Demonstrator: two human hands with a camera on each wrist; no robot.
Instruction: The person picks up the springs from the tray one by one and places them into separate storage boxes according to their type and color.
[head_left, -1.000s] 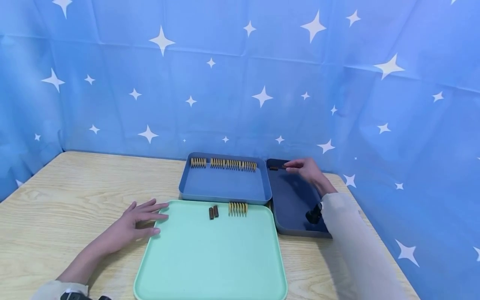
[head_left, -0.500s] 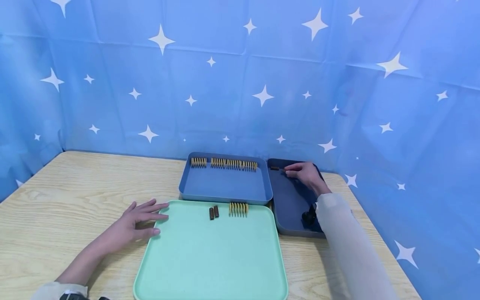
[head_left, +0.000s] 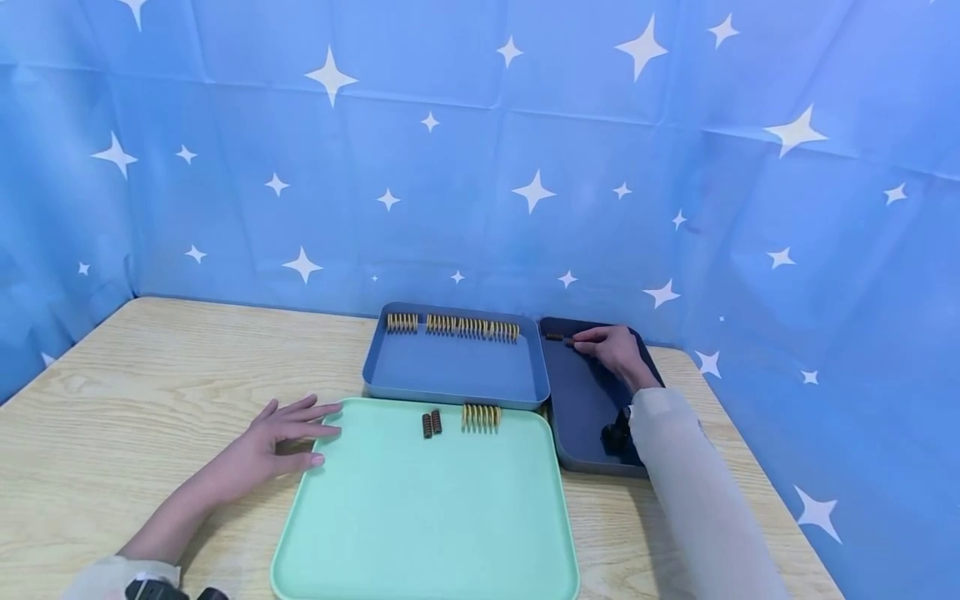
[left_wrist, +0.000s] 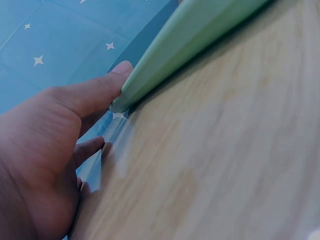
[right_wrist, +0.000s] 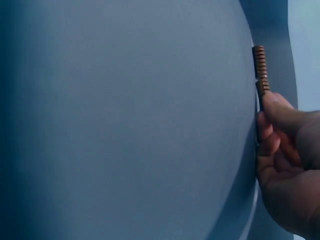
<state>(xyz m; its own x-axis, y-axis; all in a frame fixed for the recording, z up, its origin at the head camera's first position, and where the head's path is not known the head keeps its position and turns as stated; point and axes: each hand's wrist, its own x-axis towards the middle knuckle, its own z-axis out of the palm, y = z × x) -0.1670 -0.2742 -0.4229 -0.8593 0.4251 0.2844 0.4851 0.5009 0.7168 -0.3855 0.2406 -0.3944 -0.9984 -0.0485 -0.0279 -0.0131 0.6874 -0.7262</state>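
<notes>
In the head view, my right hand (head_left: 617,354) reaches to the far end of the dark tray (head_left: 581,417). Thumb and fingers pinch a small brown spring (right_wrist: 264,89), mostly covered by the fingertips. Right against its end, in line along the tray wall, lies another brown spring (right_wrist: 260,60). My left hand (head_left: 281,442) rests at the left edge of the mint-green tray (head_left: 427,517), fingers spread and thumb touching the rim. On that tray, two brown springs (head_left: 427,425) lie side by side, with a larger yellow spring (head_left: 481,417) to their right.
A blue tray (head_left: 450,371) stands behind the green one, with several yellow springs (head_left: 472,327) in a row along its back wall. All trays sit on a wooden table (head_left: 202,358). A blue star-patterned curtain (head_left: 450,150) hangs behind.
My right hand has come down slightly onto the brown spring by the dark tray's back wall and stays there. The left hand keeps its place on the green tray's edge.
</notes>
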